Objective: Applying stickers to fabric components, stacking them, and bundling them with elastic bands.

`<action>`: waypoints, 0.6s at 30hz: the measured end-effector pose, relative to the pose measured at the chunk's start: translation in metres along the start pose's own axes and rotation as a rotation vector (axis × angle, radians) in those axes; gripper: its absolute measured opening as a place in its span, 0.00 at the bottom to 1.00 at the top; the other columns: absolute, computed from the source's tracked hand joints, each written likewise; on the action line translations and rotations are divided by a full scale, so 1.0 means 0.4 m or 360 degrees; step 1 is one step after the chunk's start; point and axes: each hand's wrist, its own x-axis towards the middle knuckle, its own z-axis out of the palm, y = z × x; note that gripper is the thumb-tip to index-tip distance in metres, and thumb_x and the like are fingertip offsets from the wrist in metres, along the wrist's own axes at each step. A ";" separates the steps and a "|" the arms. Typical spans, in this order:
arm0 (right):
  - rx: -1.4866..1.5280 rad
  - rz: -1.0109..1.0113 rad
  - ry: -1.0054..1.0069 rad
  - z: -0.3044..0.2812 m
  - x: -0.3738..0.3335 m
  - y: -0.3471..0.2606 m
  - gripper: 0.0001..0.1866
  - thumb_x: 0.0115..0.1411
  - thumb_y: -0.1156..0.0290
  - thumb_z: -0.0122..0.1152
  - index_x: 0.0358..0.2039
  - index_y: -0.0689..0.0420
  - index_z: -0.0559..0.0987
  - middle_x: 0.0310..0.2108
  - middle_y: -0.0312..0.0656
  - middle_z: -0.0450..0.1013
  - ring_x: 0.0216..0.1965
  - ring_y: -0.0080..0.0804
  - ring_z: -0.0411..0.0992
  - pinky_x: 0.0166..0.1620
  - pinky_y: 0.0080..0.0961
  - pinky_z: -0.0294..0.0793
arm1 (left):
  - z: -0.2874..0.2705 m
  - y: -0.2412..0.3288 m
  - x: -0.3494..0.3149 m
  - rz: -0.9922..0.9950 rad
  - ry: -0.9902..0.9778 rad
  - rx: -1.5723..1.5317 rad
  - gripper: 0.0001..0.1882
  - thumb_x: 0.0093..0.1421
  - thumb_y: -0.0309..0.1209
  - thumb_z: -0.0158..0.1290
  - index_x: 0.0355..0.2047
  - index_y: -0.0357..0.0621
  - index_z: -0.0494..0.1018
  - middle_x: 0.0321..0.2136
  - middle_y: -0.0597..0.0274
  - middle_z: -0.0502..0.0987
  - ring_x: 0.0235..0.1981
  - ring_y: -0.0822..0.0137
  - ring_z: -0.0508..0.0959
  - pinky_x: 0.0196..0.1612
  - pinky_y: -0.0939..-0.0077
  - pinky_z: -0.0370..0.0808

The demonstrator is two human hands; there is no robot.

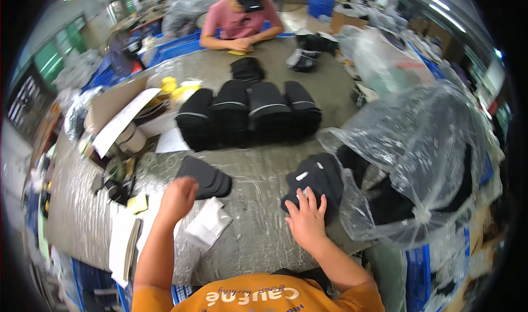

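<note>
- The left hand (179, 198) was at the near corner of the left pile (201, 174) of dark flat pieces; its fingers were curled, and whether they gripped anything could not be told.
- The right hand (306, 221) had its fingers spread, fingertips over the near end of the right pile (324, 172), towards the tabletop's (258, 240) right edge beside a clear bag (423, 119).
- A white packet (209, 224) lay between the hands, towards the near edge.
- Black stacks (250, 117) stood farther in, between the piles and the far edge.

Left grip (179, 199) curled, right grip (307, 222) splayed
</note>
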 end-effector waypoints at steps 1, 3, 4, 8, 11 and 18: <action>0.0194 -0.0093 -0.0023 0.004 0.005 -0.021 0.21 0.49 0.68 0.67 0.46 0.54 0.76 0.56 0.50 0.63 0.62 0.51 0.55 0.61 0.61 0.48 | -0.002 -0.016 0.032 -0.0121 0.0104 -0.0021 0.13 0.57 0.32 0.54 0.37 0.33 0.74 0.36 0.44 0.78 0.40 0.44 0.76 0.43 0.56 0.72; 0.0615 -0.0326 -0.0080 0.016 0.045 -0.069 0.23 0.51 0.68 0.66 0.48 0.58 0.73 0.53 0.52 0.65 0.58 0.54 0.60 0.60 0.49 0.57 | 0.001 -0.070 0.110 -0.0394 0.0232 0.0004 0.16 0.58 0.36 0.54 0.38 0.33 0.75 0.37 0.42 0.78 0.41 0.43 0.77 0.43 0.56 0.73; 0.0642 -0.0376 -0.0094 0.047 0.082 -0.098 0.23 0.51 0.68 0.66 0.48 0.58 0.73 0.53 0.52 0.65 0.58 0.54 0.60 0.60 0.49 0.57 | 0.011 -0.110 0.141 -0.0547 0.0241 0.0044 0.19 0.58 0.39 0.55 0.39 0.34 0.75 0.38 0.42 0.78 0.42 0.44 0.77 0.44 0.57 0.73; 0.1130 0.0317 -0.0265 0.203 0.280 -0.217 0.36 0.52 0.63 0.67 0.57 0.64 0.63 0.53 0.57 0.66 0.54 0.58 0.65 0.56 0.40 0.67 | 0.080 -0.225 0.186 -0.0872 -0.0172 -0.0010 0.36 0.47 0.49 0.65 0.42 0.24 0.72 0.41 0.36 0.77 0.44 0.47 0.78 0.45 0.61 0.75; 0.1324 0.0532 -0.0340 0.218 0.356 -0.262 0.43 0.46 0.64 0.72 0.59 0.63 0.61 0.52 0.58 0.68 0.52 0.57 0.67 0.55 0.42 0.68 | 0.108 -0.147 0.176 -0.0892 -0.0229 -0.0406 0.41 0.41 0.40 0.70 0.50 0.25 0.68 0.44 0.39 0.76 0.44 0.52 0.78 0.48 0.65 0.74; 0.1840 0.0289 0.0122 0.222 0.332 -0.203 0.45 0.43 0.76 0.72 0.61 0.58 0.60 0.48 0.55 0.71 0.48 0.51 0.72 0.53 0.40 0.70 | 0.162 -0.089 0.122 -0.0700 0.0282 -0.1745 0.37 0.43 0.21 0.66 0.56 0.32 0.66 0.41 0.50 0.78 0.44 0.62 0.77 0.48 0.70 0.74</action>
